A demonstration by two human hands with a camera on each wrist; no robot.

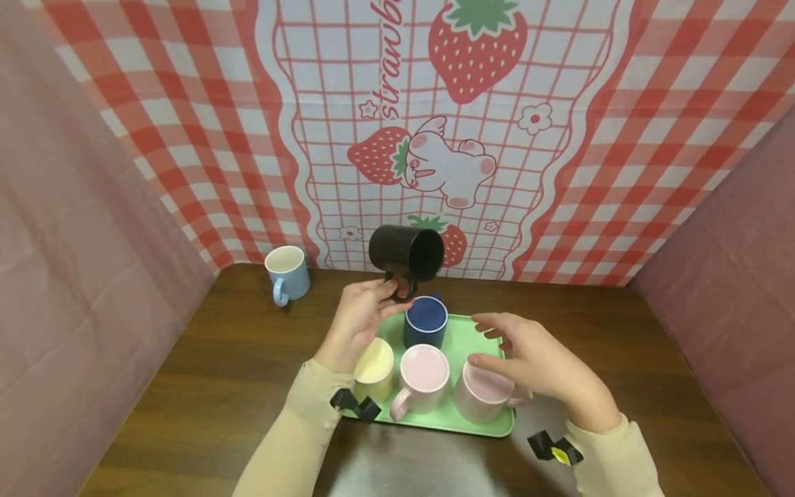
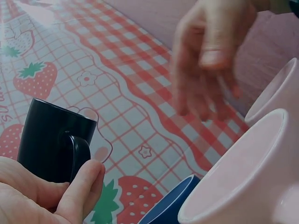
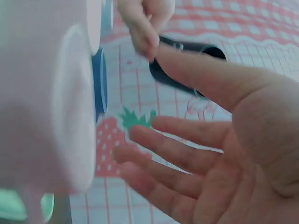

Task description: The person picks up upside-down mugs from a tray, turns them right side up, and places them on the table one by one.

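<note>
Pinched only by its handle [image 2: 84, 151] in the left hand [image 1: 359, 319], a black mug [image 1: 393, 250] could swivel onto the navy mug [image 1: 425, 335], the right hand [image 1: 531, 352] spread, empty.

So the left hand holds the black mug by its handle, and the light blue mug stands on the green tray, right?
Not quite: the light blue mug stands on the table, off the green tray, as the head view shows. The left hand does hold the black mug by its handle.
</note>
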